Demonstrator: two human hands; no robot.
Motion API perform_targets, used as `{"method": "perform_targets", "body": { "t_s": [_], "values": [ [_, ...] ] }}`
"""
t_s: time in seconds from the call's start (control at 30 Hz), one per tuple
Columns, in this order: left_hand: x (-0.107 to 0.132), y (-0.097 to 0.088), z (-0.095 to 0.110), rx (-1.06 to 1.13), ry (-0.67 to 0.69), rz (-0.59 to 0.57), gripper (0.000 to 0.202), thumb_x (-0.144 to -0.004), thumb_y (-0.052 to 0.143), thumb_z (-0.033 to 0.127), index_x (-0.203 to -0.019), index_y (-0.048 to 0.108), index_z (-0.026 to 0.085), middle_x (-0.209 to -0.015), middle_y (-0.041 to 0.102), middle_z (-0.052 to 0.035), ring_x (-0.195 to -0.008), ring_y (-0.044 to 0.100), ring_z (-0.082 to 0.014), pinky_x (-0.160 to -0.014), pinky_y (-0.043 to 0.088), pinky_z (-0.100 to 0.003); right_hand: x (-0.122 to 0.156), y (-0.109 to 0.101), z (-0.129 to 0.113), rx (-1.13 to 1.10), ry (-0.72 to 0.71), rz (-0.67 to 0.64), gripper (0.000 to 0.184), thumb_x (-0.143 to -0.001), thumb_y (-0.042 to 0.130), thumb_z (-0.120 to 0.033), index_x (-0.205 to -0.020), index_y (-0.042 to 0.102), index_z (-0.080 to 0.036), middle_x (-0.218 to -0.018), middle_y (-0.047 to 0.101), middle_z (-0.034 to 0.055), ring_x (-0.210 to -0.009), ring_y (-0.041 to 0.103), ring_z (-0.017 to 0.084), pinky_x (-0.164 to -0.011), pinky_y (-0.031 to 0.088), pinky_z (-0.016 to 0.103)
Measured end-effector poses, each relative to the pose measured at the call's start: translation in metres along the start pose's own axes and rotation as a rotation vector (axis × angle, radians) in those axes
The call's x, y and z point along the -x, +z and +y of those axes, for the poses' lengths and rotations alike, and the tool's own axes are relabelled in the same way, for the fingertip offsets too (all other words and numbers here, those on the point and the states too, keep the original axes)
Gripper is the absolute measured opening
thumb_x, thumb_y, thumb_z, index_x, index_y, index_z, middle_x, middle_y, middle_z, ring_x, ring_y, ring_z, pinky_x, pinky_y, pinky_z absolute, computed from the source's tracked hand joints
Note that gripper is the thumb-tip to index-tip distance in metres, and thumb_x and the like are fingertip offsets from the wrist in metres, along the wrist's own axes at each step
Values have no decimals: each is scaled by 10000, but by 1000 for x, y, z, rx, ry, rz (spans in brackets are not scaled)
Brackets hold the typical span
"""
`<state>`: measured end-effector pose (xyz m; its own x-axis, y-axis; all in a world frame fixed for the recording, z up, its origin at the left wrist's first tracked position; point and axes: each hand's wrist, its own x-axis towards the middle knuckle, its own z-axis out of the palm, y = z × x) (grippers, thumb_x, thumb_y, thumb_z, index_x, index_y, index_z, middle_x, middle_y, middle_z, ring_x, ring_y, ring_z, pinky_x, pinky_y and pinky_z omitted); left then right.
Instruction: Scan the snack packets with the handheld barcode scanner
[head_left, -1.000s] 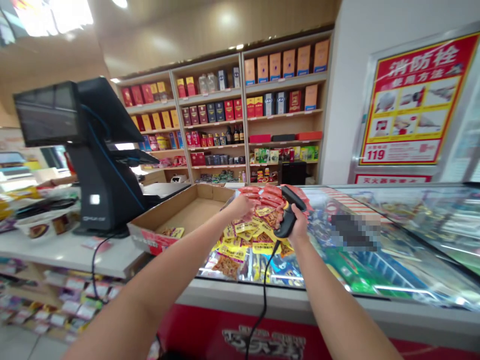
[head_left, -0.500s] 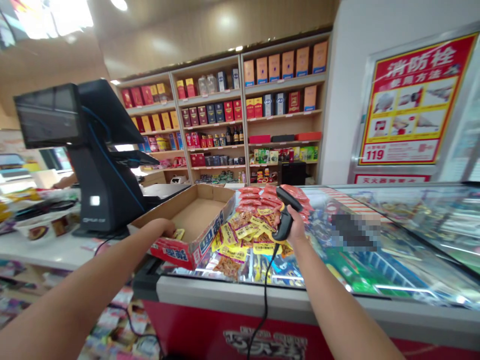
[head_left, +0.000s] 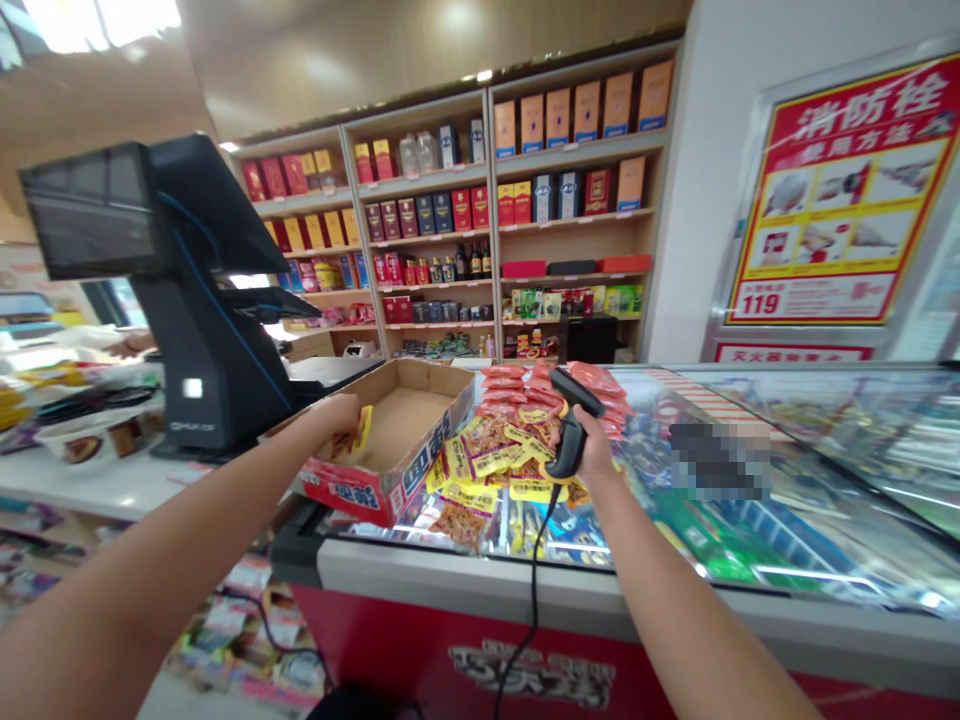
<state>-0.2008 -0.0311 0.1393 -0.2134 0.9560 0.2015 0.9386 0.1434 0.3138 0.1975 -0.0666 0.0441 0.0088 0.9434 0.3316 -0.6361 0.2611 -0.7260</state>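
My left hand (head_left: 336,424) is closed on a small yellow snack packet (head_left: 364,430), inside the left part of a shallow cardboard box (head_left: 409,480). The fingers are partly hidden behind the hand. In my right hand (head_left: 592,445) is a black barcode scanner (head_left: 574,430), gripped by its handle, with its cable hanging down over the freezer front. Just left of the scanner, yellow snack packets (head_left: 480,450) lie in a pile on the freezer's glass top. Behind them are stacked red snack packets (head_left: 502,385).
A dark cash register (head_left: 217,330) stands on the white counter (head_left: 97,490) at left. Under the glass of the chest freezer (head_left: 570,590) are packaged goods. Shelves of boxed goods (head_left: 450,215) line the back wall. A red fire-hydrant poster (head_left: 840,200) hangs at right.
My left hand has risen a little inside the box, and the yellow packet in it is now tilted up. The right hand still holds the scanner in nearly the same place.
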Motion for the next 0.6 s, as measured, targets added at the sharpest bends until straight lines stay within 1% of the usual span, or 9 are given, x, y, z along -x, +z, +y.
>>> {"method": "perform_targets", "body": {
  "t_s": [0.07,0.1,0.2,0.23,0.3,0.37,0.43,0.53,0.6],
  "values": [
    [2,-10,15,-30,-38,6,190,-561,767,240,-652,649,121,-522,610,-89,-618,655,-282,-625,528,-356,1,1,-1,4,0,-13,313,-690,663,-482,-764,558,-196,-483,604,-15,-439,609,173,-361,438,235],
    [5,-14,26,29,-36,43,220,-615,743,267,-747,659,112,-602,650,-99,-615,657,-261,-603,529,-338,2,1,-1,7,1,-12,316,-684,667,-483,-760,559,-196,-477,601,-14,-441,611,175,-363,439,236],
    [22,-17,63,528,54,174,312,-749,652,288,-1006,619,114,-836,707,-110,-650,668,-208,-544,533,-280,1,0,-1,23,9,0,340,-658,680,-499,-738,552,-193,-443,581,-15,-439,611,182,-365,443,241],
    [31,-14,76,747,88,164,317,-776,625,270,-1055,597,123,-880,710,-104,-678,676,-199,-536,538,-269,0,-1,0,26,8,2,348,-652,680,-506,-733,549,-194,-434,574,-16,-435,610,183,-365,444,242],
    [49,-5,101,1126,164,34,312,-792,608,237,-1082,578,126,-928,711,-102,-728,690,-196,-547,558,-271,-1,-2,1,28,5,5,351,-647,681,-511,-731,542,-199,-425,567,-21,-432,609,184,-367,447,244],
    [66,12,121,1370,225,-92,303,-754,643,196,-1040,587,112,-936,708,-110,-747,698,-201,-580,577,-289,-2,-3,2,24,3,8,344,-647,683,-504,-735,537,-205,-429,569,-24,-428,606,183,-367,448,246],
    [77,36,137,1533,253,-163,314,-686,687,134,-982,586,104,-912,706,-107,-746,701,-199,-633,589,-303,-2,-2,2,26,10,9,340,-648,680,-503,-743,544,-206,-443,579,-21,-422,602,181,-356,439,244],
    [82,82,156,1713,243,-167,347,-621,704,60,-930,558,123,-862,700,-64,-737,699,-173,-731,588,-315,0,-1,1,46,18,-12,342,-650,677,-501,-757,567,-194,-480,605,-6,-432,607,179,-347,433,240],
    [79,113,165,1768,212,-152,335,-629,699,61,-914,539,137,-841,690,-42,-740,696,-158,-761,581,-314,1,1,0,59,22,-28,339,-648,679,-492,-757,575,-188,-511,622,5,-451,617,181,-356,446,242]
  ]
}}
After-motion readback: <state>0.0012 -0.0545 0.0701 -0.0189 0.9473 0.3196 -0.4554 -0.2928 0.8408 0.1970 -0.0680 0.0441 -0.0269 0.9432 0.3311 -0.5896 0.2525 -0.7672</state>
